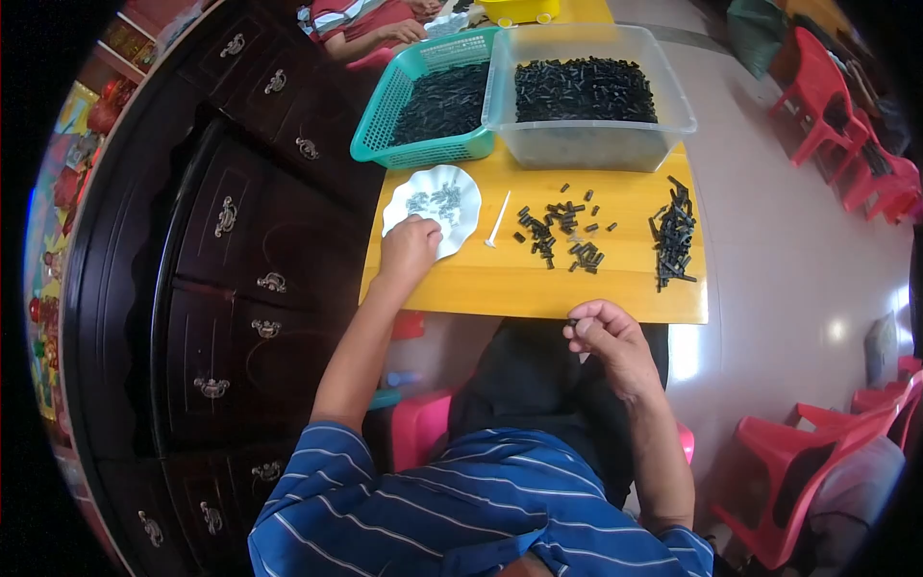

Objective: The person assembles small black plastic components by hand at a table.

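My left hand (411,250) reaches over the front of a white scalloped plate (464,223). Its fingers are drawn together beside several small clear pieces (437,200) on the plate, and whatever they pinch is hidden. Past the table's front edge, above my lap, my right hand (613,344) pinches a small black tube-like piece (573,322) between thumb and fingers. Short black pieces (567,221) lie scattered over the middle of the yellow table (461,288). A heap of longer black pieces (675,240) sits toward the right edge.
A thin white stick with a flared end (498,221) lies right of the plate. At the back stand a green basket (375,120) and a clear plastic bin (586,144), both holding many black pieces. Dark drawers (240,221) rise on the left; another person's hand (404,31) works beyond. Red chairs (769,462) stand right.
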The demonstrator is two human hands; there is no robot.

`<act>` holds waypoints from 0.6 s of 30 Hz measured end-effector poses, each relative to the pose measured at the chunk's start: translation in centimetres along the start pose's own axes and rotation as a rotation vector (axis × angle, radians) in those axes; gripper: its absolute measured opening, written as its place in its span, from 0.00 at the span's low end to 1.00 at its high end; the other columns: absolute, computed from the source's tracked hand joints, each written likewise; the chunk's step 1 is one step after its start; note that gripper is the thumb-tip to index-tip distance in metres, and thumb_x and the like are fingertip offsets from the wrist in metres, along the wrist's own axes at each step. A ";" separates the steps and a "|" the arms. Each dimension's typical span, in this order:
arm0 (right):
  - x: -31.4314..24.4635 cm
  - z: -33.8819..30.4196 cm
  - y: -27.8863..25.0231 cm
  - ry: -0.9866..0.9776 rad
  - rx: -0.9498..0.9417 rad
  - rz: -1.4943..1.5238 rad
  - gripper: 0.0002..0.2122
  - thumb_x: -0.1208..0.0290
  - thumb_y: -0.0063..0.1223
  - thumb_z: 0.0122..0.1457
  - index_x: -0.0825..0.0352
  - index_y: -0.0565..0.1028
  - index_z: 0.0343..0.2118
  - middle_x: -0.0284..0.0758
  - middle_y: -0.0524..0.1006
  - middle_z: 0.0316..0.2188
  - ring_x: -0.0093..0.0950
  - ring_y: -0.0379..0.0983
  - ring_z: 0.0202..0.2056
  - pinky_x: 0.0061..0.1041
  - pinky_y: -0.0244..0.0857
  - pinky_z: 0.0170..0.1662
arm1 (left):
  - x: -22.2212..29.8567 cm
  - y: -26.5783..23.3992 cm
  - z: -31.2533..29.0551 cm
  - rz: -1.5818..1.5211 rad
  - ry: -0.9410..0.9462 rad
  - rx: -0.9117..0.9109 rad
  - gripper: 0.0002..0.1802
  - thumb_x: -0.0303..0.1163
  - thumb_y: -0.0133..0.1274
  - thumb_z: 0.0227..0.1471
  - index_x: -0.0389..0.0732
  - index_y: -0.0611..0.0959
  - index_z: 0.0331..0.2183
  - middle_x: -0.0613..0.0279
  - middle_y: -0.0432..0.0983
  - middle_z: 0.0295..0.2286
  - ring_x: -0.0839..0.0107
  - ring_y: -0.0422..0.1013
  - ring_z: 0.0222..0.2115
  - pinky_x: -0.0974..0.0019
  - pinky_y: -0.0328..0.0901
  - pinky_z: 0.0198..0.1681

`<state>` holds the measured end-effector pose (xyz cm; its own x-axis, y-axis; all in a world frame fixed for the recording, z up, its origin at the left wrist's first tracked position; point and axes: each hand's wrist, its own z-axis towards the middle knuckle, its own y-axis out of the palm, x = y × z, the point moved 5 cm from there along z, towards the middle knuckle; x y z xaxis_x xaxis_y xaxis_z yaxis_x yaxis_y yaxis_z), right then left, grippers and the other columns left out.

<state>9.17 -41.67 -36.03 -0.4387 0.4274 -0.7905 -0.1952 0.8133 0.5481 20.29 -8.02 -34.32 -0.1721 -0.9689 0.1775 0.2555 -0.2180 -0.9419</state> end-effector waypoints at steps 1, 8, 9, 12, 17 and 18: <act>0.0 0.0 0.1 0.000 -0.002 0.001 0.07 0.74 0.53 0.67 0.69 0.77 0.44 0.32 0.80 0.35 0.19 0.78 0.38 0.19 0.73 0.44 | 0.0 0.0 0.1 0.013 -0.005 -0.006 0.04 0.31 0.59 0.50 0.44 0.86 0.30 0.55 0.79 0.29 0.52 0.77 0.31 0.50 0.71 0.36; -0.1 -0.2 0.0 -0.006 -0.012 0.004 0.07 0.73 0.53 0.67 0.68 0.77 0.45 0.33 0.81 0.35 0.20 0.78 0.37 0.19 0.72 0.44 | 0.0 0.7 0.8 0.095 -0.043 -0.111 0.04 0.30 0.54 0.53 0.42 0.81 0.29 0.53 0.78 0.31 0.49 0.76 0.32 0.48 0.70 0.36; -0.1 -0.2 -0.1 -0.005 -0.010 0.005 0.07 0.73 0.53 0.67 0.68 0.77 0.45 0.33 0.81 0.35 0.20 0.78 0.37 0.19 0.72 0.44 | 0.0 0.7 0.9 0.094 -0.038 -0.108 0.04 0.30 0.54 0.53 0.42 0.81 0.29 0.53 0.78 0.31 0.49 0.76 0.32 0.48 0.70 0.36; -0.1 -0.2 -0.1 -0.007 -0.013 0.009 0.07 0.73 0.53 0.67 0.68 0.77 0.45 0.33 0.81 0.35 0.20 0.77 0.36 0.19 0.72 0.44 | -0.2 0.5 0.8 -0.009 -0.036 -0.080 0.04 0.30 0.53 0.54 0.41 0.80 0.30 0.52 0.78 0.32 0.47 0.76 0.33 0.47 0.69 0.37; -0.2 -0.2 0.0 -0.003 -0.002 0.012 0.07 0.73 0.53 0.67 0.68 0.77 0.44 0.33 0.81 0.35 0.20 0.78 0.36 0.19 0.72 0.44 | 0.7 -1.8 1.0 -0.318 -0.134 0.039 0.05 0.29 0.52 0.56 0.38 0.79 0.32 0.51 0.80 0.31 0.55 0.78 0.31 0.56 0.71 0.37; -0.3 -0.2 0.0 -0.002 -0.001 0.011 0.07 0.73 0.53 0.67 0.69 0.77 0.44 0.34 0.81 0.35 0.20 0.78 0.36 0.19 0.72 0.44 | 1.3 -2.2 1.0 -0.319 -0.133 0.038 0.05 0.29 0.52 0.56 0.38 0.79 0.32 0.51 0.80 0.31 0.55 0.78 0.31 0.56 0.71 0.37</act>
<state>9.09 -41.91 -35.79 -0.4390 0.4372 -0.7849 -0.1912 0.8082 0.5571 20.42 -8.93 -31.72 -0.1243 -0.8573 0.4995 0.2440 -0.5144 -0.8221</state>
